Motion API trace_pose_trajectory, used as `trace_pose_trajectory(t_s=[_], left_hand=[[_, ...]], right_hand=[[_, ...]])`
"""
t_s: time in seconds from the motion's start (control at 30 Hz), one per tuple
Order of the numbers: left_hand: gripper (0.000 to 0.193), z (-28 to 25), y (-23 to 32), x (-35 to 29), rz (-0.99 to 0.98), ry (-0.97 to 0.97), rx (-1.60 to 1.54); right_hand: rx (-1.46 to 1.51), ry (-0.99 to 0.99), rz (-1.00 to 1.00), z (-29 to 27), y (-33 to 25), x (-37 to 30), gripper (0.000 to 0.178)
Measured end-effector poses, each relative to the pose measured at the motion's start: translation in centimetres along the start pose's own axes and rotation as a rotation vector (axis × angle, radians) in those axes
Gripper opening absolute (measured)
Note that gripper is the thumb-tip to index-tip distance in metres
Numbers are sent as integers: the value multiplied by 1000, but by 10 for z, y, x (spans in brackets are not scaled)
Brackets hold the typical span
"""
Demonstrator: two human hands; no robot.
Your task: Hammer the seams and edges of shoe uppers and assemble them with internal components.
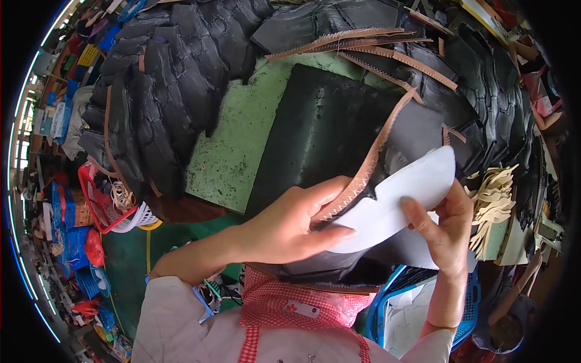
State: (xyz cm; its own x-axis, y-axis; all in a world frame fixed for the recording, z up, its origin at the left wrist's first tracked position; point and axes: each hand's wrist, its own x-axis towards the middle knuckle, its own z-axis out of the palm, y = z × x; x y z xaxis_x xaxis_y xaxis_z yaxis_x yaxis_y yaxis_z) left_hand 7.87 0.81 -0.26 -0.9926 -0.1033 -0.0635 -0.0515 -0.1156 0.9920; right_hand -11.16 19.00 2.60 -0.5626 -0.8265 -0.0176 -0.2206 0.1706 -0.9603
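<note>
My left hand [287,221] pinches a dark sheet-like piece with a brown zigzag edge strip [376,156], its thumb resting on the near end of a curved white piece [387,209]. The white piece lies over the dark material between my hands. Gripping its far right end, my right hand [445,227] has the thumb on top and the fingers behind. Both hands are above the near part of a black mat [315,127]. Below them, more dark sheet material hangs near my red checked apron [272,302]; its layers are partly hidden.
Stacks of dark cut pieces [163,91] cover the green worktop [233,121] at left, with more stacks [484,103] at right. Pale strips [493,202] hang at the right edge. A blue basket [378,308] holds white pieces; a red basket [97,202] stands left. Another person [505,323] is lower right.
</note>
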Motion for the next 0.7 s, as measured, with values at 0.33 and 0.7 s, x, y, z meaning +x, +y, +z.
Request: trace_pose_trajectory(t_s=[0.33, 0.7], left_hand=[[48, -38, 33, 4, -163, -460, 126], [40, -44, 30, 28, -238, -643, 0]], right_hand=[[-96, -199, -113, -38, -33, 15, 24], [-147, -366, -90, -16, 4, 4, 30]])
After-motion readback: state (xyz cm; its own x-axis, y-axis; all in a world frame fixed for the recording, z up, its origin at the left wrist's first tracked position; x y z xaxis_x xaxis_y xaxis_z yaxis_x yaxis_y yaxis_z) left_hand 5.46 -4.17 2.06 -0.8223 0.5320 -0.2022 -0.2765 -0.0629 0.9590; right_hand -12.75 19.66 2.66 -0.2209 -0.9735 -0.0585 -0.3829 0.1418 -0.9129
